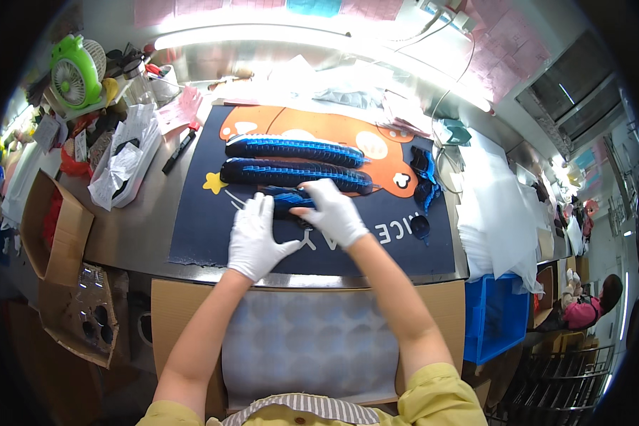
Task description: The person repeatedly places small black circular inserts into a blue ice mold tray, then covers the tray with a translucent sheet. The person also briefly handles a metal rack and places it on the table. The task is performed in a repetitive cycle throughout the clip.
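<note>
- Head view: a short blue-black bunch (284, 201) lies on the dark mat (202, 227), nearer the person than two long blue-black rows (295, 175).
- Its long axis runs left-right, roughly along the rows; front end unclear.
- Left hand (254, 238): fingers straight, thumb spread, at its left end.
- Right hand (336, 215): thumb and forefinger parted at its right; cannot tell whether it grips.

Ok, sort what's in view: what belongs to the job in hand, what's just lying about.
In the job, it seems:
black-and-blue pieces at the left hand and right hand
two long rows of similar pieces
dark mat beneath

Apparently just lying about:
green fan
black marker
pink papers
</note>
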Demonstrator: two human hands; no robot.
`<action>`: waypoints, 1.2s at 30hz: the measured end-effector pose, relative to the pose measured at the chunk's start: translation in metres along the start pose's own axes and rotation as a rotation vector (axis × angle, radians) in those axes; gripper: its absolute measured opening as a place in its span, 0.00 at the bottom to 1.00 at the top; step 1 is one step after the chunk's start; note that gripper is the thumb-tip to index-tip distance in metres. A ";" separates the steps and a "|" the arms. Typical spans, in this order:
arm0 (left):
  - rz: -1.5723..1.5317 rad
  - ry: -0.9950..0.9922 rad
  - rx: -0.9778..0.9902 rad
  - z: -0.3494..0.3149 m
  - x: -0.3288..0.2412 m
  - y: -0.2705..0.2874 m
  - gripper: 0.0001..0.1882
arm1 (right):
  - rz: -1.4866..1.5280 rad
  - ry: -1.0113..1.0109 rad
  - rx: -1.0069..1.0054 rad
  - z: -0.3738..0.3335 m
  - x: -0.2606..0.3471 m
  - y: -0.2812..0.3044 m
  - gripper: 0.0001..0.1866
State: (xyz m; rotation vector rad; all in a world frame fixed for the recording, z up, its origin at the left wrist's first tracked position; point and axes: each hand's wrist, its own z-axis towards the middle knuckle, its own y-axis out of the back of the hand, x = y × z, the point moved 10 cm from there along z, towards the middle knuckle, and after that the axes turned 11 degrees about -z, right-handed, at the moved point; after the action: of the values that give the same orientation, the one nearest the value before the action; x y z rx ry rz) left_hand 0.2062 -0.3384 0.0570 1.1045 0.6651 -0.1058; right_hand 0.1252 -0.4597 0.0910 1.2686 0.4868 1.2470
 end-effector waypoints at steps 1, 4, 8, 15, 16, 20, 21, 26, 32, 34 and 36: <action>-0.163 -0.026 -0.034 0.003 -0.009 -0.003 0.52 | -0.062 0.066 -0.070 0.011 0.024 -0.011 0.19; -0.615 0.209 0.021 0.006 0.021 -0.013 0.41 | -0.290 0.115 -0.010 0.037 0.048 -0.048 0.10; -0.768 0.192 0.032 -0.009 0.034 -0.006 0.41 | -0.159 0.151 0.002 0.022 0.040 -0.045 0.09; -1.769 0.472 -0.446 -0.122 -0.011 -0.002 0.39 | 0.856 -0.783 -0.218 -0.096 -0.020 -0.038 0.11; -1.797 0.466 -0.451 -0.126 -0.026 -0.004 0.41 | 1.020 -0.699 -0.311 -0.104 0.001 -0.037 0.11; -1.772 0.551 -0.418 -0.152 -0.042 -0.001 0.36 | 0.883 -0.672 -0.364 -0.165 0.078 -0.023 0.14; -1.727 0.486 -0.421 -0.156 -0.038 0.009 0.33 | 0.846 -0.675 -0.307 -0.173 0.092 -0.023 0.14; -1.650 0.441 -0.317 -0.191 0.001 0.016 0.25 | 0.767 -0.627 -0.009 -0.210 0.126 -0.026 0.11; -1.496 0.491 -0.048 -0.253 0.011 0.008 0.29 | 0.595 -0.580 0.564 -0.244 0.144 -0.066 0.09; -1.532 0.599 -0.033 -0.265 0.016 0.000 0.29 | 0.489 -0.536 0.551 -0.243 0.145 -0.063 0.10; -1.614 0.582 -0.114 -0.269 0.019 0.005 0.27 | 0.523 -0.564 0.519 -0.238 0.147 -0.062 0.10</action>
State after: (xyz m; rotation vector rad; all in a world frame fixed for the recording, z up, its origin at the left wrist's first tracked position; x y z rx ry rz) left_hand 0.1042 -0.1025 -0.0240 0.2198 1.9327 -1.1272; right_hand -0.0015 -0.2149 0.0115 2.2051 0.0535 1.1340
